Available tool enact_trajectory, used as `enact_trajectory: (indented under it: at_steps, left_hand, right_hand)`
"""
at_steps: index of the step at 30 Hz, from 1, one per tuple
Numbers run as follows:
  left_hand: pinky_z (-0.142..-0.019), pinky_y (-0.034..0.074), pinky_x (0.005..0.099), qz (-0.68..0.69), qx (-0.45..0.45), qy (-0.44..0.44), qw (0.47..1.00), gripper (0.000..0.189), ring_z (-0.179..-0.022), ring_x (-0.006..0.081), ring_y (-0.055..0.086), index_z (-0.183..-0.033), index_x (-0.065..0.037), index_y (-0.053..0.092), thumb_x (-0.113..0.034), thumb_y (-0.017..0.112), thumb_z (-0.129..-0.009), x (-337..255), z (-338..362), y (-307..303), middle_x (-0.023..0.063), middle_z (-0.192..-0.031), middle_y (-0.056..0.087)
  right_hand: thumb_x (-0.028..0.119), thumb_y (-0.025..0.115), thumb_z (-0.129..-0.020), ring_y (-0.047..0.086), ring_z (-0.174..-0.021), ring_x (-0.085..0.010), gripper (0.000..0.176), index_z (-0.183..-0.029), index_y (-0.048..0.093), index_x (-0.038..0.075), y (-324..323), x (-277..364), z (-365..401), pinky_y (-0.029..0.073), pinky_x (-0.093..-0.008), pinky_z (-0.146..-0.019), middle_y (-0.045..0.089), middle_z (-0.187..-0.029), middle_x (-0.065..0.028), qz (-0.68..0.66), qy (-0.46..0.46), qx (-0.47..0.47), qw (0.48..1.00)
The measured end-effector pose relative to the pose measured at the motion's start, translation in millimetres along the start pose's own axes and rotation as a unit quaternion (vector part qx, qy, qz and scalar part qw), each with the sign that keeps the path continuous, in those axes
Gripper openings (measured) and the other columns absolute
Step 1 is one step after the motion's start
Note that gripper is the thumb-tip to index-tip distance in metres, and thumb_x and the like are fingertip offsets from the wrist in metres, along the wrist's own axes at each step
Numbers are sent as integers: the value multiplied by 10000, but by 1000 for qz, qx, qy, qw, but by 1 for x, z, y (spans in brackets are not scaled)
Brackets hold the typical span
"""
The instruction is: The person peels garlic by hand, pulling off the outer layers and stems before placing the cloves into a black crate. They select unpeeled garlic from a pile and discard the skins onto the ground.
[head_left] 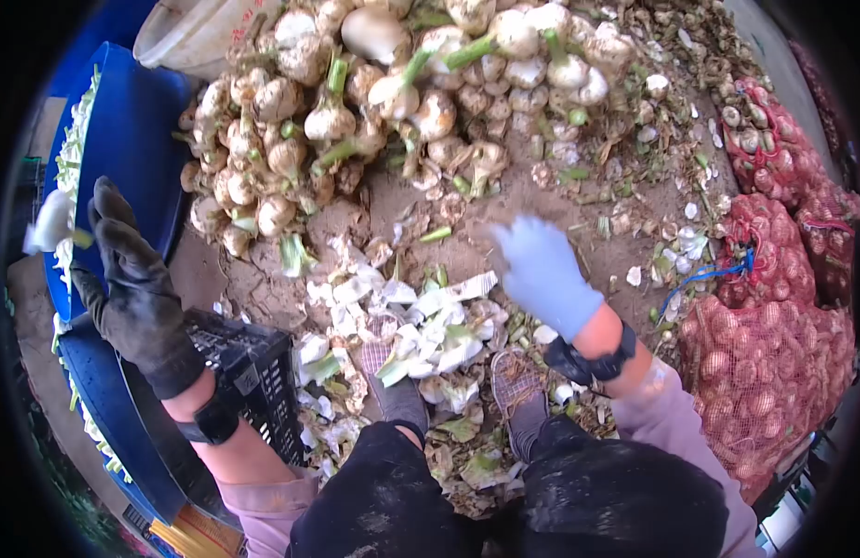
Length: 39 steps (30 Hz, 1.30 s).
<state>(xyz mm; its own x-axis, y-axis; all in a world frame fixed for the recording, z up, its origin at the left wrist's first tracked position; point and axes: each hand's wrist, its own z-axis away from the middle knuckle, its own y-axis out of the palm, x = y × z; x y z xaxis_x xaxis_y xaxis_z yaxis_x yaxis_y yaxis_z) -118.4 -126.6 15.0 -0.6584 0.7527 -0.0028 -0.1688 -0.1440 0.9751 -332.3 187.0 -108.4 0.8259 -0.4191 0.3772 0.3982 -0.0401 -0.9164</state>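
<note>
My left hand [131, 284], in a dark glove, is at the left with its fingers spread. Just beyond its fingers, a blurred white garlic bulb [53, 221] shows in front of the rim of a blue tub [137, 139], apart from the hand as far as I can see. My right hand [546, 274], in a light blue glove, is over the ground right of centre. Motion smears its fingertips, and nothing can be made out in them. A big pile of garlic bulbs with cut stems [281, 158] lies ahead of both hands.
Peelings [430, 325] cover the ground around my feet. A black crate [253, 372] stands below my left hand, beside a second blue tub [109, 381]. Red net sacks of garlic [765, 363] stand at the right. A whitish bucket [193, 37] is behind the pile.
</note>
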Motion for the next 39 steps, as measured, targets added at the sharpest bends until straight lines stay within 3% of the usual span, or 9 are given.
enact_trajectory:
  at_steps: [3,7,9,11,13,17,25,31,39]
  left_hand:
    - [-937,501,396,-452,5,148,880,457,-1102,238,590,-1309,0,463,-331,400,-1000,42,-8,-35,130,-1265,567]
    - [-846,530,366,-643,-74,-88,757,370,-967,240,632,-1264,-52,526,-245,533,-948,134,21,-110,102,-1172,592]
    - [-993,448,335,-668,-12,-83,740,521,-1140,222,551,-1324,-52,475,-73,669,-840,155,42,-145,98,-1260,549]
    - [-1061,371,333,-823,161,24,544,668,-1233,222,479,-1373,-53,425,-34,724,-776,171,50,-148,110,-1334,503]
    - [-1052,372,362,-794,143,-24,591,676,-1225,252,488,-1364,-65,444,-85,738,-756,165,51,-164,120,-1320,520]
    - [-1004,405,385,-847,202,-62,488,656,-1178,296,522,-1308,-60,503,-157,774,-718,154,57,-146,138,-1271,558]
    - [-996,430,337,-804,112,-87,578,677,-1167,197,523,-1271,-12,524,-34,808,-658,152,67,-151,111,-1278,546]
    - [-789,553,346,-303,-46,-312,899,630,-1003,237,611,-1352,-29,414,-273,685,-839,145,65,-138,101,-1199,566]
    - [-541,528,298,-409,-144,-275,858,710,-627,215,628,-1438,-115,268,-459,573,-895,157,66,-135,112,-954,629]
  right_hand:
    - [-20,552,-731,591,-954,-325,406,-1105,614,127,5,-29,-60,470,-451,-815,600,-1069,-147,69,-44,-153,985]
    - [28,632,-773,592,-992,-266,388,-1136,632,166,29,-50,-71,494,-384,-847,590,-1112,-153,-122,92,-42,987]
    - [81,635,-834,582,-1043,-234,428,-1248,558,157,21,-26,-50,494,-349,-882,579,-1176,-134,-517,190,10,835]
    - [179,603,-908,540,-1140,-209,530,-1388,401,79,35,3,-11,459,-319,-956,541,-1273,-103,-742,189,107,635]
    - [195,558,-946,551,-1136,-203,504,-1362,389,-33,43,27,11,421,-301,-986,543,-1287,-115,-503,66,81,858]
    - [208,583,-938,618,-867,-118,330,-1170,572,-26,11,26,5,504,-264,-776,665,-1019,-82,-616,230,190,729]
    - [143,567,-926,557,-626,-107,173,-965,616,-19,21,49,14,458,-279,-571,621,-710,-36,-599,276,110,744]
    - [136,613,-831,610,-687,-341,217,-1010,589,15,20,40,24,481,-384,-606,633,-752,-140,-332,91,-15,939]
    - [146,635,-833,650,-832,-258,370,-1178,568,30,33,42,19,505,-319,-725,659,-1012,-129,-390,43,-136,910]
